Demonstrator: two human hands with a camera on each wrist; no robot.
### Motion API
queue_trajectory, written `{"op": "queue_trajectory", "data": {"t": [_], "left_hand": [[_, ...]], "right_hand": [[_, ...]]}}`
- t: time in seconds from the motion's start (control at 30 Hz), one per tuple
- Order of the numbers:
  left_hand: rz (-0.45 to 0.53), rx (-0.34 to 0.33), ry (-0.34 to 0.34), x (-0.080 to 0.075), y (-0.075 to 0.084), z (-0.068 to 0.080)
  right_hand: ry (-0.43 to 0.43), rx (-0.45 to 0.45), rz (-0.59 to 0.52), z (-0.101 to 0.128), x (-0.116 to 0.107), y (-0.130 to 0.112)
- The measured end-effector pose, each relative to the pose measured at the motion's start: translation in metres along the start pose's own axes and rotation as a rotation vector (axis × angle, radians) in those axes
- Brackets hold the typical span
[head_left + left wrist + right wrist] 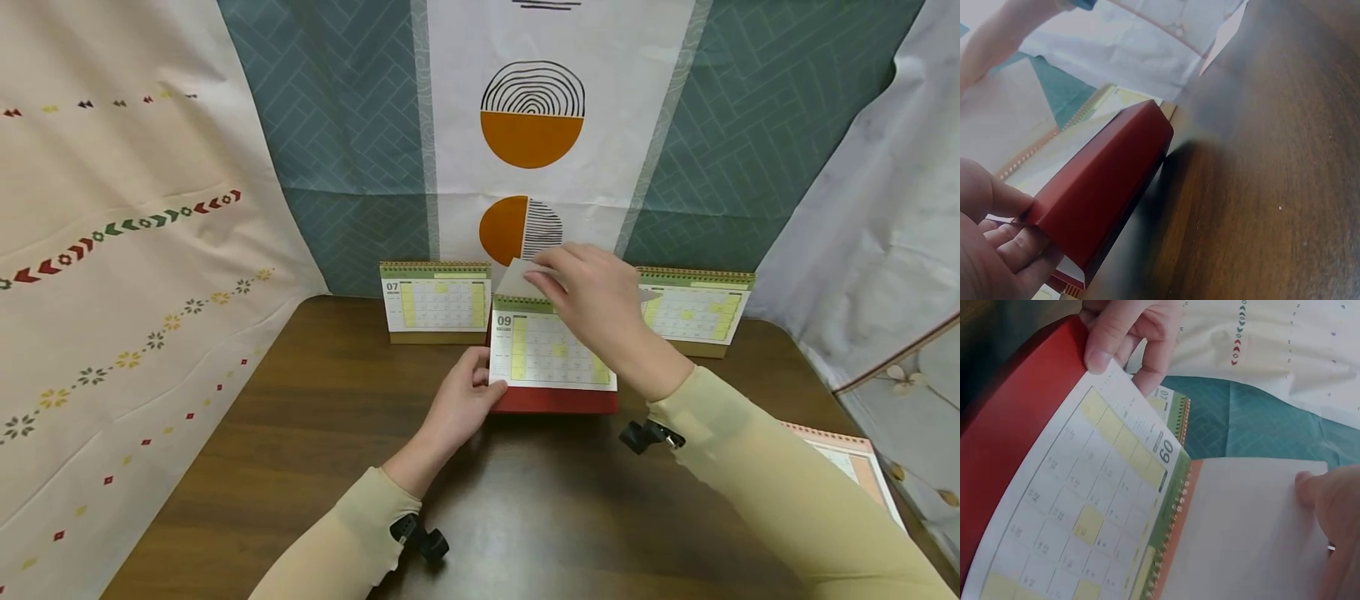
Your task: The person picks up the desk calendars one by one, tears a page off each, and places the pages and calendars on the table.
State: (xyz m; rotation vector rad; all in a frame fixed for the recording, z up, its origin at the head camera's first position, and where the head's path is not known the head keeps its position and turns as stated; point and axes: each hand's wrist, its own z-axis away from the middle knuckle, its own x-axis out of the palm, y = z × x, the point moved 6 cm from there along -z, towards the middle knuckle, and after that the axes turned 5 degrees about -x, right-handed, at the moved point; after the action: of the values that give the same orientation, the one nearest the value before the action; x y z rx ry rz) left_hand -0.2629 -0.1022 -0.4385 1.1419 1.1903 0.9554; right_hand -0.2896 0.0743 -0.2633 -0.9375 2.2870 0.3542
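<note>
A desk calendar with a red base stands at the middle of the brown table, its front sheet showing "09". My left hand grips its lower left corner, thumb on the front sheet and fingers on the red base. My right hand is at the spiral binding on top and pinches a white sheet lifted over the back. In the right wrist view that turned sheet lies past the binding with a fingertip on it, and the "09" sheet is in front.
Two more desk calendars stand at the back of the table, one showing "07" on the left and one on the right. Another calendar lies flat at the right edge. Patterned cloth hangs behind and on both sides.
</note>
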Motion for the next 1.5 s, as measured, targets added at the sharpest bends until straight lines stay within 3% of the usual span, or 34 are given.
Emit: {"op": "queue_trajectory", "data": {"t": [0.33,0.77,0.97,1.33,1.5], "left_hand": [[-0.023,0.019,-0.003,-0.001,0.0,-0.001],[-0.211,0.046,0.0,-0.004,0.005,-0.001],[-0.278,0.055,0.013,-0.002,0.005,0.0],[-0.341,0.148,0.023,0.001,0.008,0.003],[-0.356,0.168,0.028,0.0,0.01,0.002]], "right_hand": [[-0.043,0.029,0.009,-0.009,0.002,-0.006],[0.016,0.183,-0.071,-0.009,-0.008,0.009],[0.018,0.268,-0.101,-0.009,-0.009,0.028],[-0.123,0.478,-0.154,-0.011,-0.008,0.065],[-0.135,0.574,-0.17,-0.014,-0.011,0.083]]}}
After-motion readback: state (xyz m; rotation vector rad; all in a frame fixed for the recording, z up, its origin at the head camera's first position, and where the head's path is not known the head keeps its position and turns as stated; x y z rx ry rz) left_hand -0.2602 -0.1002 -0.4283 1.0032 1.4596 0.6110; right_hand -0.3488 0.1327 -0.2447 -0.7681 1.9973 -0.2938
